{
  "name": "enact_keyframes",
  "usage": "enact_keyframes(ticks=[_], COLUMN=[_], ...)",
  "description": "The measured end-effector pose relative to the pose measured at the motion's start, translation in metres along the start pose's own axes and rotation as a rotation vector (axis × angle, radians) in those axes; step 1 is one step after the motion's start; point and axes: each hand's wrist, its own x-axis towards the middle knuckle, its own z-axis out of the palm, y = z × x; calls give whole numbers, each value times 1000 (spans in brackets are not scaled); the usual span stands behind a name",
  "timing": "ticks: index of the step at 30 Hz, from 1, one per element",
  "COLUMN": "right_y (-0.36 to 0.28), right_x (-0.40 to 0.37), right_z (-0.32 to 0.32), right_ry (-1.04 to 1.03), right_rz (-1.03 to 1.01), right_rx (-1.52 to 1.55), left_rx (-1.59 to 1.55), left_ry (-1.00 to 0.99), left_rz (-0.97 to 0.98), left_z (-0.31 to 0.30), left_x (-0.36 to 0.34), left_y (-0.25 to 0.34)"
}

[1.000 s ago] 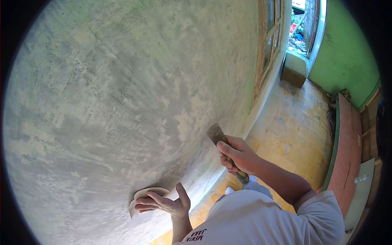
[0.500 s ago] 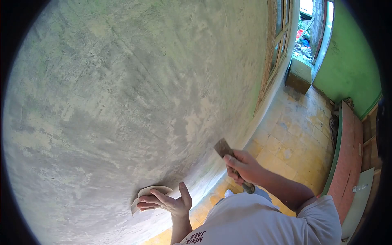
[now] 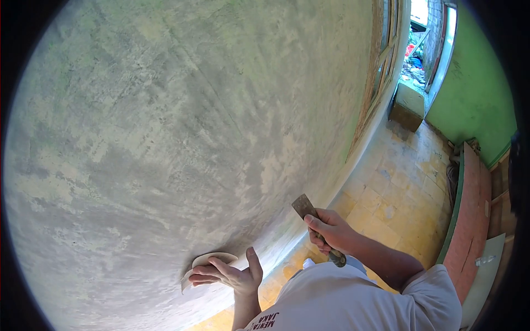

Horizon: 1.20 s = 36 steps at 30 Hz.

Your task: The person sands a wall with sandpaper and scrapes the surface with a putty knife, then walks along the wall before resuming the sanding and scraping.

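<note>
Head view, looking down a plastered wall. At 7 o'clock the left hand lies flat against it, fingers stretched out and close together, thumb lifted clear. Under those fingers a pale, curved sheet of sandpaper is pressed to the wall. Its rounded upper edge shows above the fingers, and the part under them is hidden. The hand pins the sheet rather than gripping it.

At 5 o'clock, well apart from the sheet, the right hand is closed around the handle of a scraper. Its flat, dull, squared blade points up toward 11 o'clock, near the wall. I cannot tell whether it touches. The knob end of the handle pokes out below the fist.

The wall is grey, mottled with pale and greenish patches and faint streaks. Yellowed, stained floor tiles run toward 1 o'clock beside a wooden window frame. Reddish boards lean at 3 o'clock below a green wall. A white shirt fills the bottom edge, its lettering cut off.
</note>
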Motion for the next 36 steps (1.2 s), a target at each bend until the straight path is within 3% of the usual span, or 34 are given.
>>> enact_keyframes(ticks=[3, 10, 12, 21, 26, 29, 36], right_y=[-24, -1, 12, -9, 6, -26, 3], right_x=[12, 3, 4, 7, 8, 11, 1], right_z=[1, -7, -11, -6, -4, 4, 3], right_ry=[-30, 32, 0, 75, -7, 4, -34], right_rz=[-103, -90, 8, -79, 6, -133, 18], right_rx=[-34, 12, -3, 17, -43, -30, -27], left_rx=[-14, -17, -17, -16, -7, -27, -32], left_ry=[-1, -15, -13, -20, 10, 3, 18], left_rz=[6, 8, 0, 6, 24, -8, 4], left_z=[-2, -1, 0, -1, 0, 0, 1], left_x=[-2, 0, 0, 0, 1, -1, 0], left_y=[-1, -1, -1, -1, -1, 0, 0])
